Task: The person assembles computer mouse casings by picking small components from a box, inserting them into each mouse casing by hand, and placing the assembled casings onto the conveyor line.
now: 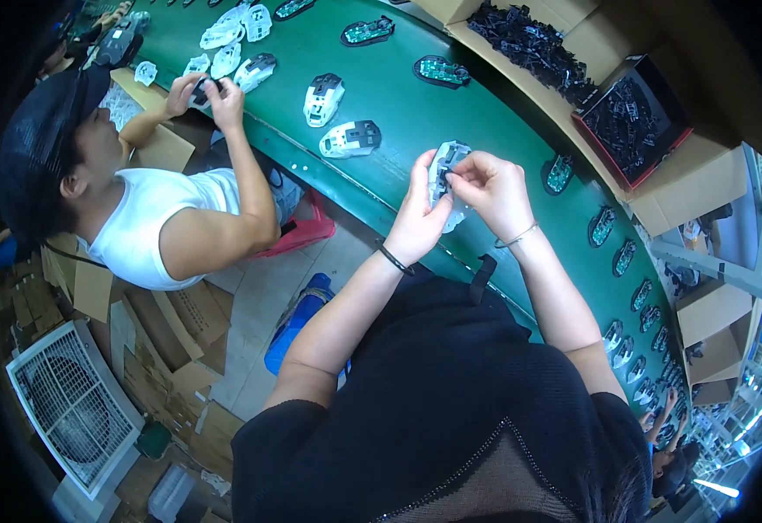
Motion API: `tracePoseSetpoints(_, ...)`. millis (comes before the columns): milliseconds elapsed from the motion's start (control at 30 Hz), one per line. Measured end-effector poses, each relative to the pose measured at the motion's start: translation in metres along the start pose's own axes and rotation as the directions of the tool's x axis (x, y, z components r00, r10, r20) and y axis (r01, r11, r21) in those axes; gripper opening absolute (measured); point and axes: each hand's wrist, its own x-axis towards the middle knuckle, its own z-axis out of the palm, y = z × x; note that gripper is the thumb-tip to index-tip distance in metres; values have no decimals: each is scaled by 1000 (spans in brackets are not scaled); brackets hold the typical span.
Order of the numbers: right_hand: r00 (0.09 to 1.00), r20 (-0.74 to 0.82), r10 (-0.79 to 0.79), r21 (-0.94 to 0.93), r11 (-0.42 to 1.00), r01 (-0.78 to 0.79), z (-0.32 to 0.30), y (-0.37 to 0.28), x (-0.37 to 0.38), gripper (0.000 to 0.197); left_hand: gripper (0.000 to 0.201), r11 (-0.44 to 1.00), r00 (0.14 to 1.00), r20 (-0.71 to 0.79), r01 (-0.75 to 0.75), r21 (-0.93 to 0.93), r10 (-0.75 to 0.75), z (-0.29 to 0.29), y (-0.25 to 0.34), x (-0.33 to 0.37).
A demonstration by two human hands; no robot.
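My left hand point(422, 209) is closed around the side of a white computer mouse shell point(457, 154), holding it just above the green belt. From the right, my right hand point(496, 193) pinches a small black part point(448, 177) against the inside of that shell. The fingers cover much of the part, so its exact shape cannot be made out. Two more white mouse shells with black pieces, one upright point(323, 99) and one lying crosswise point(350, 139), rest on the belt left of my hands.
Mouse bases with green circuit boards point(558, 174) line the far side of the green belt point(503, 113). Beyond it stand a cardboard box of black parts point(529, 48) and a smaller black box point(629, 126). On the left, a co-worker point(172, 218) handles a dark piece near white shells point(226, 59).
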Motion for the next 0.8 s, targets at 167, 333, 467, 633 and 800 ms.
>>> tracePoseSetpoints(167,981,-86,-174,-63,984,169,6,0,-12,10,63,999,1000,-5,3,-48,-3,0,-1,-7)
tracePoseSetpoints(333,925,-115,-361,-281,905,318,11,-1,-16,13,62,999,999,-26,-28,20,28,-3,4,-8)
tracePoseSetpoints(467,906,-129,-404,-330,879,345,13,-6,-19,14,60,1000,1000,-28,3,-20,-4,-3,8,-9)
tracePoseSetpoints(633,910,-120,-397,-313,885,345,12,-4,-20,25,59,995,992,-110,47,-93,-57,-5,8,-8)
tracePoseSetpoints(800,985,-150,84,231,972,-47,27,15,-34,52,59,989,992,-123,4,-146,-22,-3,4,-7)
